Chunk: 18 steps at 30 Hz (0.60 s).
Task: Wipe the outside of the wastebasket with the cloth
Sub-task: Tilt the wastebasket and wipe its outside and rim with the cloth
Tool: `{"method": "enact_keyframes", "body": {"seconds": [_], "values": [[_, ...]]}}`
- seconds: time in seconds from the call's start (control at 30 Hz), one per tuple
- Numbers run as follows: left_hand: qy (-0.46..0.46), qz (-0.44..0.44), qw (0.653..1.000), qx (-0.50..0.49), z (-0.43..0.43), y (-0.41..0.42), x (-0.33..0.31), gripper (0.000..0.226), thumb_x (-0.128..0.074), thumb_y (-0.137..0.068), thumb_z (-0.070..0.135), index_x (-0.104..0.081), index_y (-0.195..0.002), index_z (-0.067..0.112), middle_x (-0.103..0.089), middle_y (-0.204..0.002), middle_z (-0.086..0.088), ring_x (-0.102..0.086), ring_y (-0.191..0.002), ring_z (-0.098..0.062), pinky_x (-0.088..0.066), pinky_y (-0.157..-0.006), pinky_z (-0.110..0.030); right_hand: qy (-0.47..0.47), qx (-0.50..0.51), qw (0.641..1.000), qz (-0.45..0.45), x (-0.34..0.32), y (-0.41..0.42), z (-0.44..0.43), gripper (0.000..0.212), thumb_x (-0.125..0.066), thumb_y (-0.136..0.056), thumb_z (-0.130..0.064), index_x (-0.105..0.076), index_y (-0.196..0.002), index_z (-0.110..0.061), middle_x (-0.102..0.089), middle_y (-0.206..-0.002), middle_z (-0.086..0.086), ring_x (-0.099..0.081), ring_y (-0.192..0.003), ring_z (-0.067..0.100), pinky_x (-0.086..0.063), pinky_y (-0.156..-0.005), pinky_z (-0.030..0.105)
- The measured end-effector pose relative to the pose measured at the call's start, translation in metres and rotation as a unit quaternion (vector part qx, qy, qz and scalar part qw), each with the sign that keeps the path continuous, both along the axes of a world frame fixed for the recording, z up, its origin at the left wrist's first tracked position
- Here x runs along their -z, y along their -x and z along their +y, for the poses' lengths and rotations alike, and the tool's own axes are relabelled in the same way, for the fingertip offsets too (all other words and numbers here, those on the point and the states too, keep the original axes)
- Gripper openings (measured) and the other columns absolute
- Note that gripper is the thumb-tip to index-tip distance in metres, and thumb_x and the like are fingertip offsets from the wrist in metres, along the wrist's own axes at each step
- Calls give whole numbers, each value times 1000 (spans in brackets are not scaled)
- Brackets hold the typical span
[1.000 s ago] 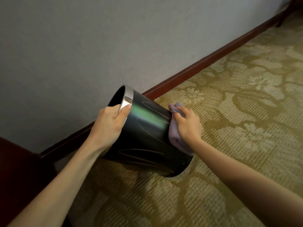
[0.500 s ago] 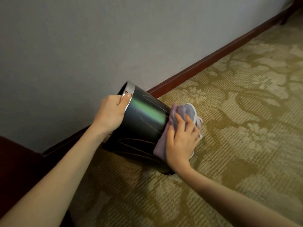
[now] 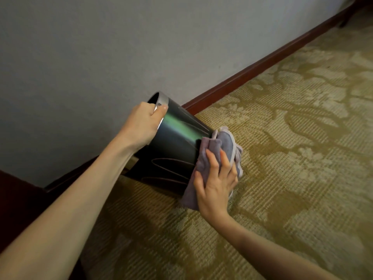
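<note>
A glossy black wastebasket (image 3: 173,150) with a silver rim is tilted toward the wall, its mouth facing up and left, its base end lifted off the carpet. My left hand (image 3: 144,123) grips the silver rim, thumb on the outside. A purple-grey cloth (image 3: 226,144) with a pale hem covers the base end of the basket. My right hand (image 3: 216,178) presses flat on the cloth with fingers spread, holding it against the basket's bottom. The basket's underside is hidden by cloth and hand.
A grey wall (image 3: 121,47) with a dark red-brown skirting board (image 3: 252,71) runs diagonally behind the basket. A patterned olive and beige carpet (image 3: 292,158) covers the floor to the right. Dark wooden furniture (image 3: 14,203) stands at the lower left.
My right hand slid with the cloth from the basket's far side round to its base end and now lies flat over it. My left hand kept its hold on the rim.
</note>
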<state>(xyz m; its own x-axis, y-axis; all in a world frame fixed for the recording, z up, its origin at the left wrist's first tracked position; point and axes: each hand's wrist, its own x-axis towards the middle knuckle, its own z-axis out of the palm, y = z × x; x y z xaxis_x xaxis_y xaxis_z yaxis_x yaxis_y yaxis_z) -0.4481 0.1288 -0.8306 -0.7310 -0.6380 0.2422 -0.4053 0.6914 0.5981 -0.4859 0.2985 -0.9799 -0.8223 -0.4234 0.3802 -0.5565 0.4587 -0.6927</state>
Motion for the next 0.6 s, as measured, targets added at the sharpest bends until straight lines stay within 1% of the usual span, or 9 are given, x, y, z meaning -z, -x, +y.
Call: {"method": "enact_keyframes", "body": {"seconds": [0.1,0.17,0.3,0.37,0.43,0.47,0.5,0.57,0.6], "values": [[-1,2,1000,8,0,-4,2,50,-44,-100,26,-23,-55,17,-23,-52,2,-21,-47,-14,-16,-42,-25,28,3,999,-35,-18,19,-7,50,-42,-86,-43,-48,-133,-27,-42,-145,2,-29,-132,32,-16,-108,43],[-18,7,1000,7,-2,-7,2,49,-43,-100,27,-27,-56,14,-26,-53,-2,-24,-49,-15,-19,-47,-28,27,-12,997,-70,-32,34,-14,50,-39,-87,-44,-52,-132,-26,-46,-144,1,-32,-134,34,-19,-110,47],[-41,8,999,-1,-7,-17,5,54,-42,-100,31,-45,-68,-13,-41,-62,-13,-38,-58,-19,-29,-56,-35,-11,-43,995,-90,-51,60,-30,45,-42,-85,-43,-56,-127,-34,-51,-138,-6,-38,-128,31,-28,-105,52],[-44,15,999,11,-9,-23,7,56,-41,-100,33,-53,-78,-16,-55,-67,-23,-49,-60,-31,-38,-57,-42,-35,-56,991,-119,-60,78,-43,48,-37,-81,-49,-59,-122,-37,-54,-136,-6,-45,-122,31,-33,-103,53],[-42,26,998,25,-8,-27,10,55,-40,-100,34,-59,-84,-14,-65,-81,-33,-61,-73,-42,-47,-64,-50,-54,-83,979,-179,-68,98,-56,50,-36,-79,-53,-62,-117,-37,-59,-133,-4,-51,-120,31,-36,-104,52],[-37,30,998,28,-7,-27,11,54,-40,-101,34,-61,-85,-13,-66,-82,-33,-63,-75,-42,-48,-64,-47,-60,-105,970,-212,-71,108,-62,46,-38,-80,-53,-65,-113,-36,-61,-131,-4,-53,-121,30,-38,-104,50],[-33,31,999,30,-6,-27,11,53,-40,-101,34,-61,-82,-11,-66,-77,-28,-62,-70,-38,-47,-60,-39,-68,-130,959,-243,-74,116,-66,39,-41,-82,-50,-68,-106,-36,-62,-130,-5,-54,-122,28,-39,-105,46],[-29,28,999,32,-2,-25,11,54,-41,-101,34,-56,-75,-11,-56,-61,-18,-51,-57,-23,-35,-50,-27,-84,-156,945,-276,-77,126,-71,25,-45,-84,-43,-69,-89,-37,-64,-128,-4,-55,-120,26,-42,-103,40],[-29,26,999,32,-1,-25,11,54,-42,-100,33,-54,-72,-11,-51,-58,-17,-47,-55,-19,-30,-48,-25,-84,-152,943,-284,-78,125,-72,25,-45,-84,-43,-68,-89,-37,-65,-127,-3,-56,-119,27,-42,-103,40]]}}
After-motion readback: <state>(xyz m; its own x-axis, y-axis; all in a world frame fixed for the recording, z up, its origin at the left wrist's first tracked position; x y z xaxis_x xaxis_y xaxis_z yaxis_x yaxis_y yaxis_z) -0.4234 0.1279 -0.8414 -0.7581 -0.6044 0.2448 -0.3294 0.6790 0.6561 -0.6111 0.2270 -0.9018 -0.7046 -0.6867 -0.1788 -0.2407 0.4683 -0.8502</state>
